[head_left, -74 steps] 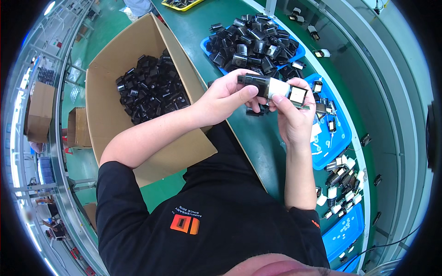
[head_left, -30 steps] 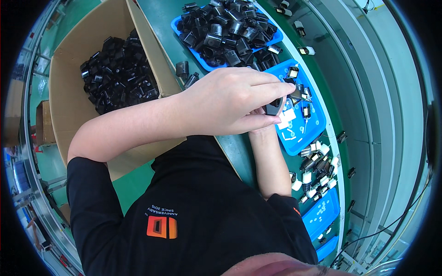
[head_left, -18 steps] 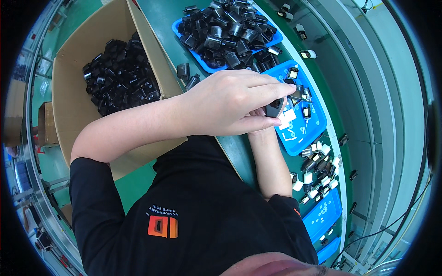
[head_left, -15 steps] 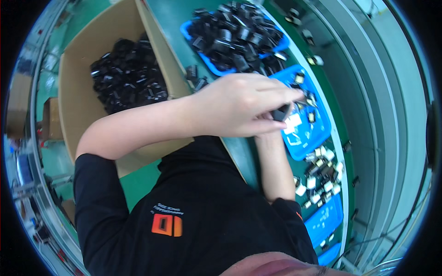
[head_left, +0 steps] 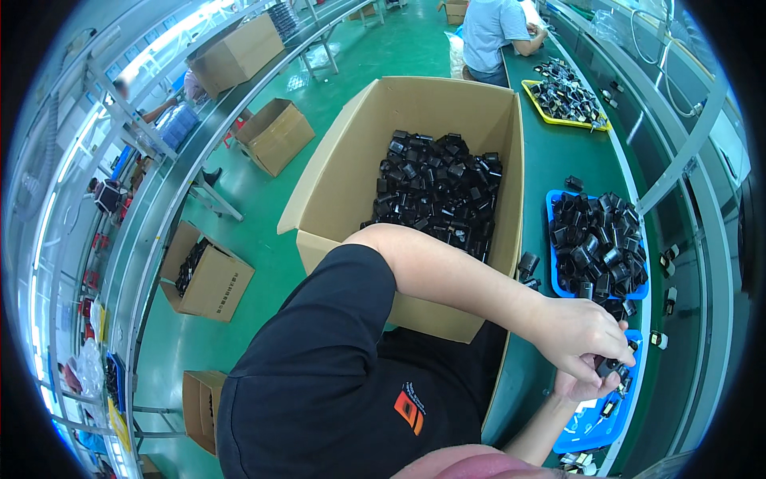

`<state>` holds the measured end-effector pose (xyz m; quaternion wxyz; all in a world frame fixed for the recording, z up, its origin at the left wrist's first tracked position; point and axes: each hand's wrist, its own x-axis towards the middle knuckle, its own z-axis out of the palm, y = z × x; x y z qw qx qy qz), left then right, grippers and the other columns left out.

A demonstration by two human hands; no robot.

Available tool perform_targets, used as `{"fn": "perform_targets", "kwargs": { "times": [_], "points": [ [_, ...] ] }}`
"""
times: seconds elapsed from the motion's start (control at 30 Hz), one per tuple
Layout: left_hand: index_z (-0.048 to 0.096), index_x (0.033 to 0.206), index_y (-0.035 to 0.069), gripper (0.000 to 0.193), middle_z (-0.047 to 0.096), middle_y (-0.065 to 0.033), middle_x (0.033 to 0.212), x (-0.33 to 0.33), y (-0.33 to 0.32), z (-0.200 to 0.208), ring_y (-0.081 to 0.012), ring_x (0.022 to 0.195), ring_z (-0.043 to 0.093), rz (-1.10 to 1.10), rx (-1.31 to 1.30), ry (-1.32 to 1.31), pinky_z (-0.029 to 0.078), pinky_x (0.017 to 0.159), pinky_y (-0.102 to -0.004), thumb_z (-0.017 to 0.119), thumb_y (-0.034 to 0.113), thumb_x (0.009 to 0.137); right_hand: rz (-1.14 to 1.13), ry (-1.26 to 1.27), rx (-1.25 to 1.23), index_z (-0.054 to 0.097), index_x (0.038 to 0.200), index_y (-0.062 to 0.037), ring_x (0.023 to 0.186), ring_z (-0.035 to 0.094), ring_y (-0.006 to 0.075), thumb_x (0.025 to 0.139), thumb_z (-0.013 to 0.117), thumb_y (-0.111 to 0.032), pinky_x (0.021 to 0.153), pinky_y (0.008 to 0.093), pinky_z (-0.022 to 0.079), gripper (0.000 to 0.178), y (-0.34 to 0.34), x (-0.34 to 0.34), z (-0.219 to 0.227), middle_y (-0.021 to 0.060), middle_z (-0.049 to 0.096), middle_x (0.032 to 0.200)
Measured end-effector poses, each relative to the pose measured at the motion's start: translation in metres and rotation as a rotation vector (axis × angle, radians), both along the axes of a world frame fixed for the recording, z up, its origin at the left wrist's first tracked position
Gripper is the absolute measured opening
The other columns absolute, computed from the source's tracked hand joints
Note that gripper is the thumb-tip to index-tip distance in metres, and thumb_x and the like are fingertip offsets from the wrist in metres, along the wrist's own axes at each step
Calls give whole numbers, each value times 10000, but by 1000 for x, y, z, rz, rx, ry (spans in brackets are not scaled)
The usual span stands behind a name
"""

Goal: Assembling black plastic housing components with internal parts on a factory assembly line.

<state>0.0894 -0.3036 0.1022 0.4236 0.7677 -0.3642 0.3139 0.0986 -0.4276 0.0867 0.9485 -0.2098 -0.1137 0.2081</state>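
While the left hand (head_left: pixel 586 339) reaches across from the person's body, its fingers curl down over a small black part (head_left: pixel 608 368) and pinch it from above. The right hand (head_left: pixel 581 385) sits just under the left hand, and its fingers close on the same small black part from below, so both hands hold it together. The part is mostly hidden by the fingers, so its shape is hard to tell. The hands hang over the near blue tray (head_left: pixel 594 431), which lies on the green surface (head_left: pixel 558 172). Just past the hands, farther along the green surface, sits another blue tray (head_left: pixel 552 209) heaped with black parts (head_left: pixel 598 247). To the left of that tray stands a big open cardboard box (head_left: pixel 343 168) with a pile of black parts (head_left: pixel 435 191) inside. A few loose black parts (head_left: pixel 527 264) lie between the big box and the heaped blue tray. Far beyond the big box, a yellow tray (head_left: pixel 594 124) with dark parts rests on the same green surface, and another person (head_left: pixel 495 32) in a light blue shirt works near it. More cardboard boxes (head_left: pixel 275 136) stand on the green floor (head_left: pixel 239 263) to the left of the big box.
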Motion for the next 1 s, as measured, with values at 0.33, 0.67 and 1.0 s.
{"fn": "perform_targets", "kwargs": {
  "times": [0.33,0.67,1.0],
  "points": [
    [602,1176,60,478,635,-51,983,12,16,2,-235,778,597,138,199,-264,482,686,-355,737,228,750,-220,-639,-777,394,1392,32,1208,503,251,742,765,-255,1055,386,372,801,-38,38,-26,136,501,1331],
    [225,1352,-62,1039,397,-248,1166,6,14,-8,-383,1078,401,201,120,489,310,960,-482,744,383,569,-75,-299,-495,368,1386,43,1174,549,287,667,847,-293,1047,387,434,927,-27,29,-32,190,496,1290],
    [282,1307,-74,962,416,-272,1148,13,-7,-19,-433,1110,420,65,88,390,291,983,-501,707,317,538,-190,-359,-401,442,1356,-116,1285,458,342,704,806,-361,1095,513,348,786,-28,11,-45,159,463,1359]
  ]
}}
